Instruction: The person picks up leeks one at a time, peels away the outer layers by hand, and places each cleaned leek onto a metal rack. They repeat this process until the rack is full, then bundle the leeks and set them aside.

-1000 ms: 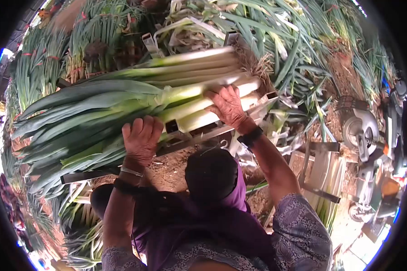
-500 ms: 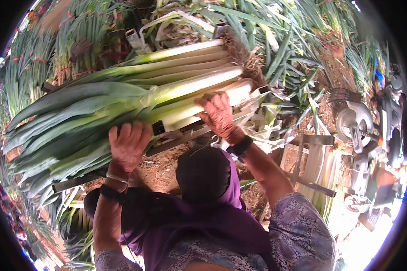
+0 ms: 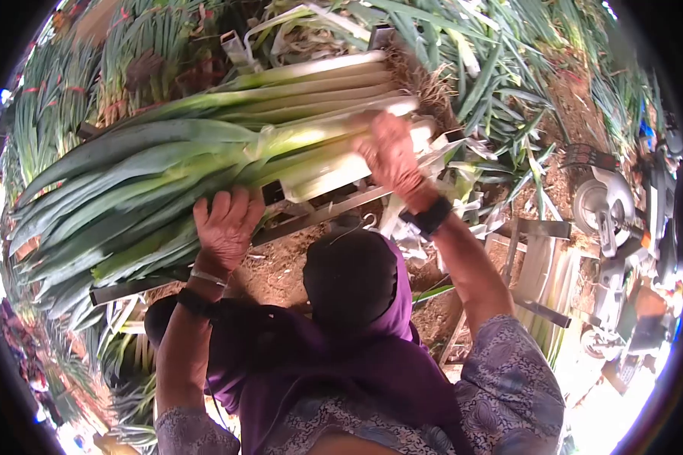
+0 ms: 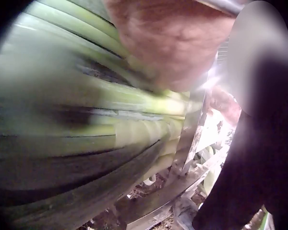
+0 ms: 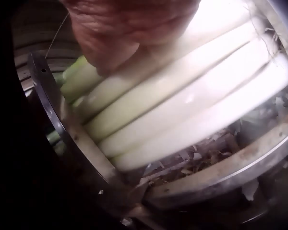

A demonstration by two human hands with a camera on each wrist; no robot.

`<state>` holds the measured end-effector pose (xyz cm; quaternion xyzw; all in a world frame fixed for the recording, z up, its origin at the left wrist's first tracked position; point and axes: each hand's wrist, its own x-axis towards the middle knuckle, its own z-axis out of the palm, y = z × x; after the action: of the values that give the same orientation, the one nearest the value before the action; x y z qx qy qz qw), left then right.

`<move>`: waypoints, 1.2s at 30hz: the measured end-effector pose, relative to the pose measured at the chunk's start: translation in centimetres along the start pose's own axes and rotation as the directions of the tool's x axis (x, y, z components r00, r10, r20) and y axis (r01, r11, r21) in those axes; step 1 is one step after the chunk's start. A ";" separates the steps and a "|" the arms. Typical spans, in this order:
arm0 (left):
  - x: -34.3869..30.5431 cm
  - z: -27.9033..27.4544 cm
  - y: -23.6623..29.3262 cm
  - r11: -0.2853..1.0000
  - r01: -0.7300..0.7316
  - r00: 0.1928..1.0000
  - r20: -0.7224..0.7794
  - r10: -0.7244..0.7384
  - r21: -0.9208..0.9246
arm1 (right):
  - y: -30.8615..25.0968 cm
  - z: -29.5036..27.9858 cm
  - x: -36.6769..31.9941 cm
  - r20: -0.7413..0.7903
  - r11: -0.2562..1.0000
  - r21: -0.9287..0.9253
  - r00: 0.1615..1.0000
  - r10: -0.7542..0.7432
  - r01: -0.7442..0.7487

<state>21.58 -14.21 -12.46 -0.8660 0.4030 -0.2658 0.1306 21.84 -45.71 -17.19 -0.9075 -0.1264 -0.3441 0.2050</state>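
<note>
Left hand (image 3: 228,225) rests, fingers spread, on leek leaves (image 3: 140,171); right hand (image 3: 393,158), grip unclear, has shifted across leek stalks (image 3: 322,178).

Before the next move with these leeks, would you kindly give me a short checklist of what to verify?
1. Left hand at the green leaves: ok, it rests at their near edge.
2. Right hand over the pale stems: ok, it is there.
3. Right-hand grip: cannot tell, the hand is blurred and its fingertips are hidden.
4. Leeks laid the same way: ok, leaves to the left and root ends to the right in the head view.
5. Metal frame alongside the stems: ok, it shows there.
6. Tie around the pile: cannot tell, I make out none, but the underside is hidden.
</note>
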 end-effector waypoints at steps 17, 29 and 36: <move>-0.5 1.2 0.8 0.999 0.020 0.994 -0.109 -0.024 -0.030 | 3.0 3.3 1.7 0.128 0.980 -0.176 0.985 0.116 -0.092; 0.6 -0.2 0.7 0.998 0.015 0.995 -0.099 -0.021 -0.054 | -0.3 1.6 0.8 0.297 0.988 -0.056 0.942 0.157 -0.147; 5.5 -3.4 -1.6 0.962 0.192 0.947 0.294 -0.130 -0.193 | -0.3 1.6 0.6 0.286 0.991 -0.055 0.949 0.132 -0.121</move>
<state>23.59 -17.47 -7.06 -0.9340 0.3348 -0.1051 0.0672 23.07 -44.62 -17.74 -0.9578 -0.0903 -0.1963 0.1895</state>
